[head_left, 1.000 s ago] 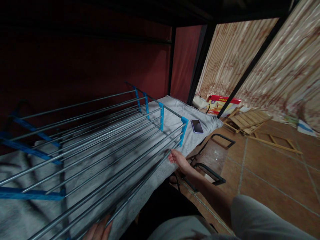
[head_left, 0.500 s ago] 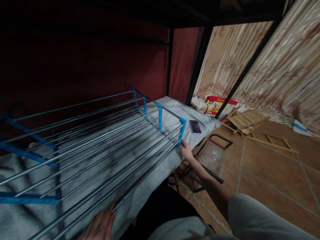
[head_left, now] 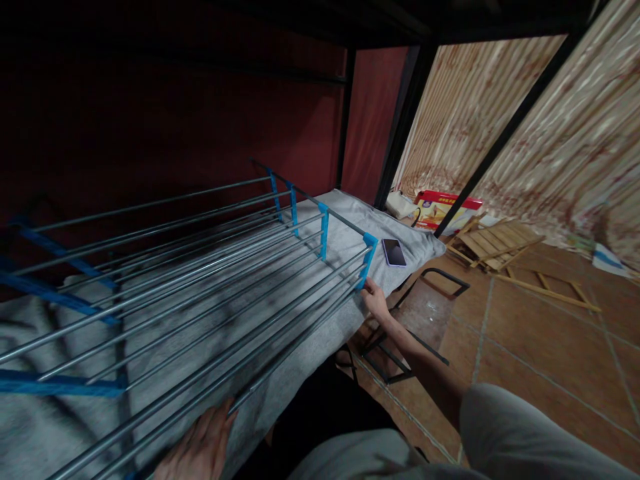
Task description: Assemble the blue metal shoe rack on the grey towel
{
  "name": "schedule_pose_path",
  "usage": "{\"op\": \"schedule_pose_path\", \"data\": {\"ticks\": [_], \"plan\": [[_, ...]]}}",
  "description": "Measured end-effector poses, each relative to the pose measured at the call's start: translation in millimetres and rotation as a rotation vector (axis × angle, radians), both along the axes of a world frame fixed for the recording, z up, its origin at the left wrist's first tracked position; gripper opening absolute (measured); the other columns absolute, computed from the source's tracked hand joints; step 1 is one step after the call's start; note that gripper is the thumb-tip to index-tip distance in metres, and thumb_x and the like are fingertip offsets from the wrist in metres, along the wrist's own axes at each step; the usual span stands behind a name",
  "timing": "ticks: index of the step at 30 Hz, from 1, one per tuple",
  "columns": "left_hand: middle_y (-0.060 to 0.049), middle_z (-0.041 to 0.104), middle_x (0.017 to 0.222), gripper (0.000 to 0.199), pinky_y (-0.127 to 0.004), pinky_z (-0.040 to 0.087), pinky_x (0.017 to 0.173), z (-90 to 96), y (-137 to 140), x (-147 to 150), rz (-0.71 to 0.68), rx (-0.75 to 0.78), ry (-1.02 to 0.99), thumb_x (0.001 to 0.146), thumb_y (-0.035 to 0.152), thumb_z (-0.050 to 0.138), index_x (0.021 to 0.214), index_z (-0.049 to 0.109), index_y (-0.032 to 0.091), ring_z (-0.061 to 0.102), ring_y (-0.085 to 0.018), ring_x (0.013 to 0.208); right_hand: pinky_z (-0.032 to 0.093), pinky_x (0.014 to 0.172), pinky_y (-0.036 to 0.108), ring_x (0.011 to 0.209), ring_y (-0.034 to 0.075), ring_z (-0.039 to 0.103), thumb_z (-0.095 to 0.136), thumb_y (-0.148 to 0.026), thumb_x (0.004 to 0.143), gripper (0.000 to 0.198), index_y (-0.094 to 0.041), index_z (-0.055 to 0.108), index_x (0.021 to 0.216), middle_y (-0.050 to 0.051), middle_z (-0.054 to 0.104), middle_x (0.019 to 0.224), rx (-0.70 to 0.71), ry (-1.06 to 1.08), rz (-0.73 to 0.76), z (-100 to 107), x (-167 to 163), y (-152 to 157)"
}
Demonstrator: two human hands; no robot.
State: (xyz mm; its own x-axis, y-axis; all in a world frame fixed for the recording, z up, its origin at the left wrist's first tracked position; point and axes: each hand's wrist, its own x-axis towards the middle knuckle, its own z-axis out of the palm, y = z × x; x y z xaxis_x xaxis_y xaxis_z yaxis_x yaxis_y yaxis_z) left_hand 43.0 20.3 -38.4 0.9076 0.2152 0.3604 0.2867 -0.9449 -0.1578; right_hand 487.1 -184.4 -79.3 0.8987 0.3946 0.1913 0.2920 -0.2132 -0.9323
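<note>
A shoe rack of grey metal tubes and blue plastic side brackets lies on its side on a grey cloth (head_left: 320, 313). Along its near side runs the lowest metal tube (head_left: 280, 363), which shows a stepped joint partway along. My left hand (head_left: 197, 443) is closed over the near part of this tube at the bottom of the view; its fingertips are partly hidden. At the tube's far end, my right hand (head_left: 376, 300) pinches the lower end of a blue bracket (head_left: 369, 260), and I cannot tell whether the tube is seated in it.
A phone (head_left: 394, 253) lies on the cloth beyond the rack. Black frame posts (head_left: 345, 120) rise around the bed. A metal-framed stool (head_left: 425, 310) stands at the right. Wooden slatted pieces (head_left: 500, 243) and a red-yellow box (head_left: 445, 210) are on the tiled floor.
My view has shifted slightly, so the scene sits a little to the right. My left hand has moved slightly up and right along the tube; my right hand stays at the bracket.
</note>
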Motion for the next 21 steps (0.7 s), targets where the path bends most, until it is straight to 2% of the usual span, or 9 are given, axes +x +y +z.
{"op": "schedule_pose_path", "data": {"ticks": [4, 7, 9, 12, 13, 14, 16, 18, 21], "plan": [[-0.008, 0.076, 0.11, 0.037, -0.027, 0.052, 0.075, -2.5, 4.2, 4.3, -0.036, 0.001, -0.067, 0.101, 0.028, 0.037, 0.113, 0.07, 0.017, 0.072, -0.018, 0.091, 0.049, 0.097, 0.04, 0.095, 0.022, 0.063, 0.048, -0.032, 0.071, 0.044, -0.019, 0.068, 0.108, 0.004, 0.072, 0.097, -0.006, 0.04, -0.013, 8.1, -0.1, 3.1], [-0.007, 0.076, 0.103, 0.035, -0.027, 0.051, 0.072, -3.7, 3.0, 10.6, 0.028, -0.043, -0.086, 0.101, 0.03, 0.039, 0.112, 0.07, 0.018, 0.072, -0.017, 0.083, 0.047, 0.1, 0.043, 0.101, 0.023, 0.061, 0.049, -0.033, 0.07, 0.049, -0.019, 0.065, 0.114, 0.006, 0.071, 0.102, 0.023, 0.072, 0.0, 12.5, -3.5, 2.1], [-0.007, 0.076, 0.099, 0.034, -0.029, 0.05, 0.072, 0.7, -6.3, 14.8, 0.102, -0.085, -0.051, 0.1, 0.03, 0.041, 0.115, 0.069, 0.018, 0.07, -0.018, 0.079, 0.045, 0.104, 0.045, 0.109, 0.024, 0.059, 0.049, -0.032, 0.072, 0.051, -0.017, 0.063, 0.119, 0.01, 0.068, 0.111, 0.043, 0.032, -0.073, 14.0, -18.0, -1.6], [-0.008, 0.074, 0.1, 0.034, -0.034, 0.05, 0.08, 11.7, -28.4, 20.5, 0.23, -0.148, 0.029, 0.099, 0.024, 0.041, 0.12, 0.067, 0.018, 0.069, -0.022, 0.085, 0.043, 0.105, 0.047, 0.117, 0.025, 0.055, 0.047, -0.031, 0.081, 0.047, -0.017, 0.059, 0.124, 0.014, 0.06, 0.126, 0.054, -0.154, -0.175, 19.0, -60.9, -7.2], [-0.008, 0.074, 0.103, 0.035, -0.035, 0.05, 0.084, 14.6, -34.9, 22.7, 0.26, -0.176, 0.05, 0.098, 0.02, 0.04, 0.122, 0.065, 0.018, 0.068, -0.022, 0.089, 0.044, 0.104, 0.047, 0.116, 0.025, 0.055, 0.047, -0.03, 0.084, 0.043, -0.019, 0.059, 0.124, 0.013, 0.06, 0.125, 0.058, -0.214, -0.122, 22.9, -78.5, -7.2], [-0.009, 0.072, 0.109, 0.038, -0.036, 0.049, 0.089, 16.4, -40.2, 24.9, 0.292, -0.2, 0.075, 0.097, 0.015, 0.038, 0.126, 0.063, 0.018, 0.067, -0.022, 0.096, 0.046, 0.102, 0.046, 0.115, 0.024, 0.056, 0.047, -0.03, 0.087, 0.038, -0.02, 0.06, 0.122, 0.012, 0.061, 0.123, 0.06, -0.257, -0.004, 28.3, -96.7, -5.4], [-0.01, 0.07, 0.113, 0.042, -0.038, 0.048, 0.095, 16.8, -47.6, 28.9, 0.342, -0.212, 0.088, 0.095, 0.009, 0.037, 0.13, 0.06, 0.017, 0.064, -0.023, 0.103, 0.047, 0.101, 0.045, 0.114, 0.024, 0.058, 0.046, -0.027, 0.092, 0.031, -0.024, 0.064, 0.117, 0.01, 0.063, 0.118, 0.032, -0.311, 0.354, 43.3, -134.1, 4.9], [-0.011, 0.068, 0.115, 0.046, -0.04, 0.048, 0.097, 14.4, -52.8, 32.1, 0.381, -0.233, 0.078, 0.093, 0.005, 0.036, 0.133, 0.057, 0.015, 0.063, -0.024, 0.105, 0.045, 0.105, 0.044, 0.119, 0.023, 0.058, 0.046, -0.025, 0.095, 0.031, -0.028, 0.067, 0.118, 0.009, 0.063, 0.123, -0.014, -0.355, 0.714, 61.6, -171.4, 24.6], [-0.014, 0.067, 0.114, 0.043, -0.043, 0.049, 0.097, 8.7, -57.3, 36.3, 0.402, -0.304, 0.04, 0.093, 0.006, 0.037, 0.131, 0.057, 0.013, 0.062, -0.025, 0.107, 0.043, 0.109, 0.044, 0.124, 0.023, 0.056, 0.043, -0.022, 0.098, 0.037, -0.031, 0.066, 0.126, 0.007, 0.063, 0.132, -0.1, -0.422, 1.042, 87.7, -220.0, 66.6]]}}
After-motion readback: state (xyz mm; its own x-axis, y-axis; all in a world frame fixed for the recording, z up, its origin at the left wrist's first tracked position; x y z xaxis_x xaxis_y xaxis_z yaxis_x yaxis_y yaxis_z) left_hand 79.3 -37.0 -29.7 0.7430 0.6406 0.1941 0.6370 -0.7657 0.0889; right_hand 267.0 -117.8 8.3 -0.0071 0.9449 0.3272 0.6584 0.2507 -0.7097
